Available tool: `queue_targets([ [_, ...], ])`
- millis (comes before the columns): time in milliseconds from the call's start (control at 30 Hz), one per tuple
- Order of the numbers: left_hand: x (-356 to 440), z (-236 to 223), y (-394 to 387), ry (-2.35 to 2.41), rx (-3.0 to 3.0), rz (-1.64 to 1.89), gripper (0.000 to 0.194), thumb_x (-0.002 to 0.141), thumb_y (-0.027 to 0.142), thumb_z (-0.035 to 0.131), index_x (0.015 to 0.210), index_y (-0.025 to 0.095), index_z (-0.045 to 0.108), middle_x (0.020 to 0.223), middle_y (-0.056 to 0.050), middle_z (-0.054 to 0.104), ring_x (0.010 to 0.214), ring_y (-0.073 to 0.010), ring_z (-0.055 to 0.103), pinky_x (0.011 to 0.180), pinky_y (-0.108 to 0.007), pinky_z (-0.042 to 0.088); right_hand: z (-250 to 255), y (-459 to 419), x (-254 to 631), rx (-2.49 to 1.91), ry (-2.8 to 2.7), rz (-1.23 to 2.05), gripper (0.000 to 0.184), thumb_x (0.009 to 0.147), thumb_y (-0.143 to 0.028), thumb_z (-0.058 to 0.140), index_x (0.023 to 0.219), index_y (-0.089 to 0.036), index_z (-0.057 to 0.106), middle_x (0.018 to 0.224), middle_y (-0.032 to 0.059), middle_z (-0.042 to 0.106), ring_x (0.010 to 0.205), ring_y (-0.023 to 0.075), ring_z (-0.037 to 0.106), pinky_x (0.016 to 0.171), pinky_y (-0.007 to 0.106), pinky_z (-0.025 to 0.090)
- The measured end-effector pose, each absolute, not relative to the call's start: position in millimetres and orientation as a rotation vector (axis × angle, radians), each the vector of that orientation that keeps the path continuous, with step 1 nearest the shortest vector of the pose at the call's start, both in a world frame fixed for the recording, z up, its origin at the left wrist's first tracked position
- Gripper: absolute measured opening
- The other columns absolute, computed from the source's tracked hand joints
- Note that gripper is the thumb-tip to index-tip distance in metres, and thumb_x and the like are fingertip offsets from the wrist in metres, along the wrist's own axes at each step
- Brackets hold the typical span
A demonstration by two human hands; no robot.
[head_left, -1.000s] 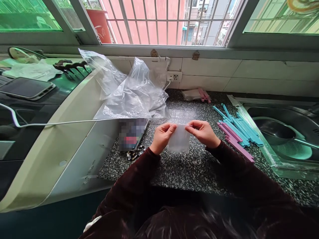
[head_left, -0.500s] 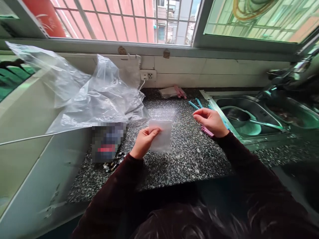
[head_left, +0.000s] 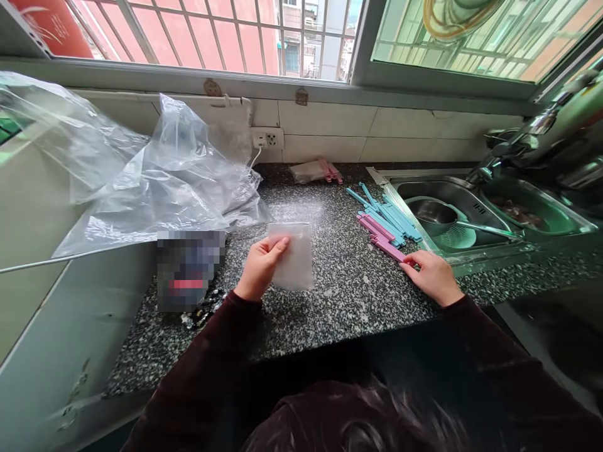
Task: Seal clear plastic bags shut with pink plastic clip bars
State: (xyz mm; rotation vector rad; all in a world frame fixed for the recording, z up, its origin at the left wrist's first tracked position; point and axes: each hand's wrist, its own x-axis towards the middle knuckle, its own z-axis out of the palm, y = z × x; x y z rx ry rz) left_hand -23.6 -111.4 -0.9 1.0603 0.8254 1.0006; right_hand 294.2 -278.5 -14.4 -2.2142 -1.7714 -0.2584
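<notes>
My left hand (head_left: 261,263) is closed, pinching a small frosted plastic bag (head_left: 294,260) between thumb and fingers above the speckled countertop. To the right, the thumb and fingers of my right hand (head_left: 431,274) close on the near end of a pink strip (head_left: 390,250), which still lies on the counter. Another group of pink strips (head_left: 374,227) lies just behind it. Beside these is a loose pile of light blue strips (head_left: 384,210). What the strips are for, I cannot make out.
A large crumpled clear plastic bag (head_left: 174,176) covers the counter's left back. In front of it are a blurred-out phone-like object (head_left: 188,270) and a beaded strap (head_left: 202,312). A filled packet with pink strips (head_left: 315,171) lies near the wall. The sink (head_left: 475,201) holds a pan (head_left: 431,211).
My right hand has let go of the small bag and moved right and down to a pink strip. My left hand keeps the bag. The view has turned to the right.
</notes>
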Motion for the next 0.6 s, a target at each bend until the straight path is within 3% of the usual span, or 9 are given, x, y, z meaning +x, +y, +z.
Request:
queue_targets([
  [600,-22.7,0.5,-109.4,0.854,1.055,0.978,0.041,0.049,0.045,0.078,0.069,0.011,0.069,0.058,-0.001,0.063,0.052,-0.0088,0.050,0.049,-0.019,0.037,-22.1,-277.9,289.1,-2.280,-1.910,-0.546,0.018,0.082,-0.029,0.049,0.083,-0.016,0.062,0.076,0.0080,0.063,0.074,0.0219,0.054,0.066,0.033,0.032],
])
